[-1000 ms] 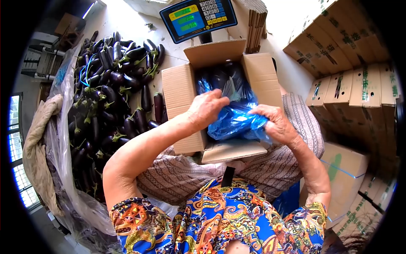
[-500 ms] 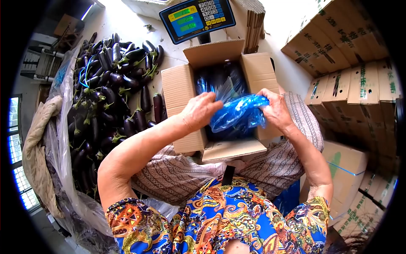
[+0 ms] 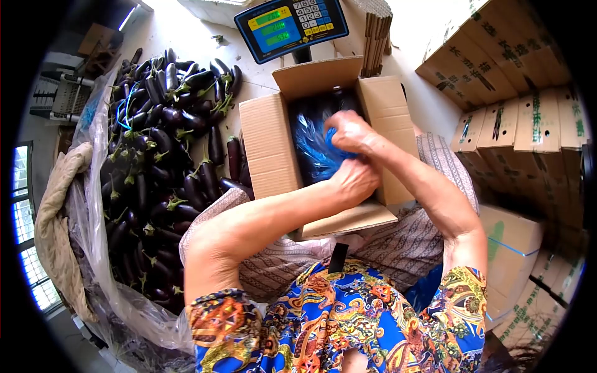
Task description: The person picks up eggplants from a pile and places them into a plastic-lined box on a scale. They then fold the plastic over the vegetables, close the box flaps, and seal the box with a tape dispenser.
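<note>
An open cardboard box (image 3: 267,143) stands between my knees with its flaps folded out. Inside, a thin blue plastic bag (image 3: 315,146) lies over dark eggplants, which show only partly at the far end. My right hand (image 3: 351,132) is closed on bunched blue film above the middle of the box. Just below it, near the box's close side, my left hand (image 3: 359,180) is curled against the gathered bag, its fingertips mostly hidden. The two hands are close together, with the right forearm crossing from the right.
A large heap of eggplants (image 3: 161,149) lies on the left beside clear plastic sheeting (image 3: 93,205). Behind the box stands a scale display (image 3: 291,28) with lit green readouts. Stacked printed cartons (image 3: 535,124) line the right, and a strapped carton (image 3: 507,255) sits near my right elbow.
My right hand has swung left and up over the box, and my left hand has moved right and down below it. The spread blue film is now bunched between them.
</note>
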`<state>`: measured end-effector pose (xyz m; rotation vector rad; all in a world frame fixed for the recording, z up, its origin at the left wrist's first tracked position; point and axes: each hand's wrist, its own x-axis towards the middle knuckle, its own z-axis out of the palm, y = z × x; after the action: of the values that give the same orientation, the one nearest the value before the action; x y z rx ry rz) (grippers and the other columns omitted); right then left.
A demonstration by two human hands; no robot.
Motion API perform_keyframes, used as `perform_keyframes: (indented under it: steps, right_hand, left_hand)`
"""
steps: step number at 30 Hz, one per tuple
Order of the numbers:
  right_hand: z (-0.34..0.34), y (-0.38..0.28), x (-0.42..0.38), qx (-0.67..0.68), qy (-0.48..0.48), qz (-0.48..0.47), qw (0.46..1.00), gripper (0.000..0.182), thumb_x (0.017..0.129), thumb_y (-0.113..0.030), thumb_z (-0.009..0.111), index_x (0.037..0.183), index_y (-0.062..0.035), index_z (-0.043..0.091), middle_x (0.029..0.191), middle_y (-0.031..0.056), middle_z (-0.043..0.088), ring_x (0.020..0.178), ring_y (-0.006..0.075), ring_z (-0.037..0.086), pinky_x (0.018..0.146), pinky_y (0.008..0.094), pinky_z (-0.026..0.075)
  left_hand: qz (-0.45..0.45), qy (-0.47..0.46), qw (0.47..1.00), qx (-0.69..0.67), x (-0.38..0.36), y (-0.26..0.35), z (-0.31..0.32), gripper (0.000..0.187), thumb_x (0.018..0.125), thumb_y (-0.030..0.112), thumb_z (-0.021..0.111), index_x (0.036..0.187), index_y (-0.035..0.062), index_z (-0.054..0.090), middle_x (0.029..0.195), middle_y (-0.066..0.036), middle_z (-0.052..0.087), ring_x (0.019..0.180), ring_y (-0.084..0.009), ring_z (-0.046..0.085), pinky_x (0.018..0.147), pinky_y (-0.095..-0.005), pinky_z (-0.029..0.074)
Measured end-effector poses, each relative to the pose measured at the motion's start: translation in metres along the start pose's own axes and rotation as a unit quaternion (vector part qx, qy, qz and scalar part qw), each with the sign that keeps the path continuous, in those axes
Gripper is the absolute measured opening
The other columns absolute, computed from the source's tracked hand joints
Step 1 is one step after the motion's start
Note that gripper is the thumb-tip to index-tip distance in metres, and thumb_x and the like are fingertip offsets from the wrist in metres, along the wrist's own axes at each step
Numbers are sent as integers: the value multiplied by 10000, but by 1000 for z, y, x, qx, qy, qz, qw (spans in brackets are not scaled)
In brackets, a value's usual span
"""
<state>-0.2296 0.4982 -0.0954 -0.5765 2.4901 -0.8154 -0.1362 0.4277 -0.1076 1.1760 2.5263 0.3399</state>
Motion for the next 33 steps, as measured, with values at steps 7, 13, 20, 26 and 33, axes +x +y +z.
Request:
perform_keyframes:
  steps: [7, 13, 20, 26, 33]
  right_hand:
    - [10, -39, -42, -186, -173, -111, 961, 90, 746, -61, 597, 774, -47, 681, 861, 165, 690, 848, 352, 664, 715, 430, 541]
    - [10, -36, -45, -188, -263, -99, 941, 135, 728, -49, 576, 803, -61, 687, 803, 141, 663, 848, 311, 640, 740, 377, 521]
    - [10, -10, -72, -47, -50, -240, 968, 63, 736, -101, 611, 740, -63, 661, 843, 140, 662, 832, 290, 636, 708, 364, 521]
    - [57, -36, -102, -490, -113, -303, 810, 226, 861, -195, 585, 998, -76, 720, 1044, 73, 655, 931, 243, 579, 767, 439, 441]
    - [71, -28, -101, -497, -78, -330, 799, 190, 812, -197, 569, 823, -94, 728, 913, 101, 695, 923, 224, 639, 757, 360, 497]
  left_hand:
    - [45, -32, 998, 40, 8, 13, 37, 299, 973, 173, 416, 1228, 82, 542, 1066, -53, 587, 1018, -126, 541, 891, -317, 415]
    - [187, -172, 879, 403, -22, 39, -1, 299, 874, 261, 516, 1059, 75, 659, 961, -70, 640, 923, -195, 602, 713, -397, 458]
    - [266, -164, 942, 123, -46, 51, -128, 253, 763, 196, 662, 986, 93, 722, 835, -104, 687, 817, -293, 670, 609, -408, 522]
    - [17, 97, 995, -30, -15, -38, -138, 376, 758, 91, 691, 1131, 129, 664, 961, -131, 654, 855, -327, 662, 729, -417, 553]
    - [65, -183, 981, 13, 31, -38, -47, 218, 735, 83, 678, 944, 128, 722, 966, -103, 678, 926, -314, 665, 733, -408, 551]
